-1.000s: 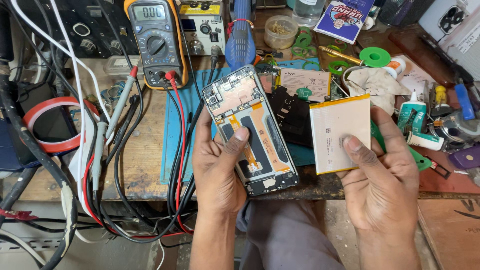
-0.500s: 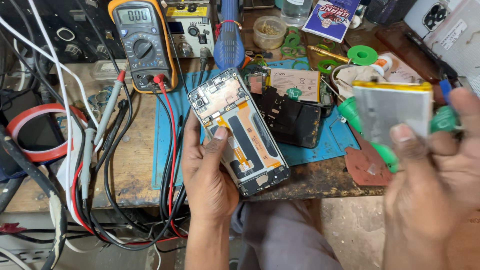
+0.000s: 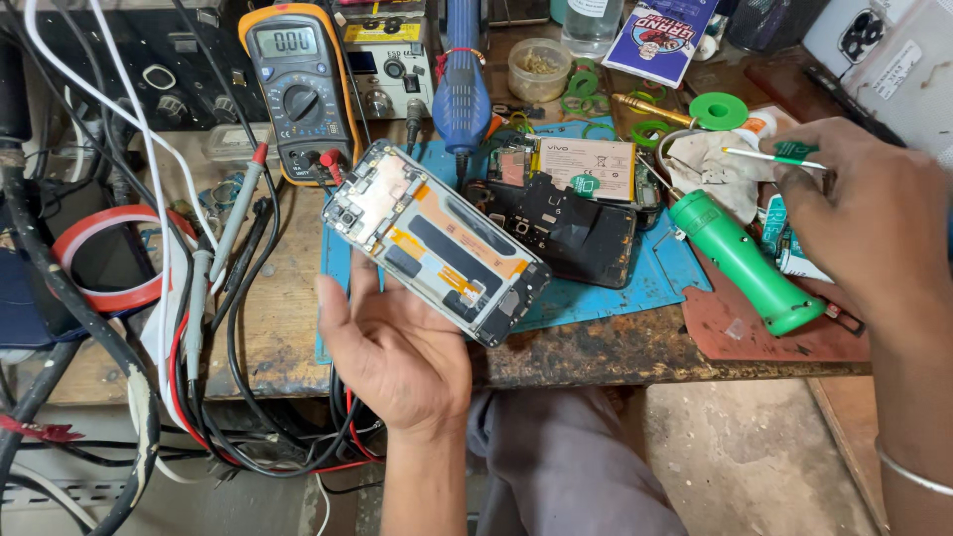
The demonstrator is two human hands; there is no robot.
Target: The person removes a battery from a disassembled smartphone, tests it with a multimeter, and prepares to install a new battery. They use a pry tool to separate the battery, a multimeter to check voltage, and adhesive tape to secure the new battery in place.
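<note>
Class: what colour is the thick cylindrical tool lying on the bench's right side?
Bright green tool, seen in the head view.

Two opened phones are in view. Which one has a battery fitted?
The dark phone lying on the blue mat, with the pale battery at its top. The opened phone in the left hand shows an empty battery bay.
</note>
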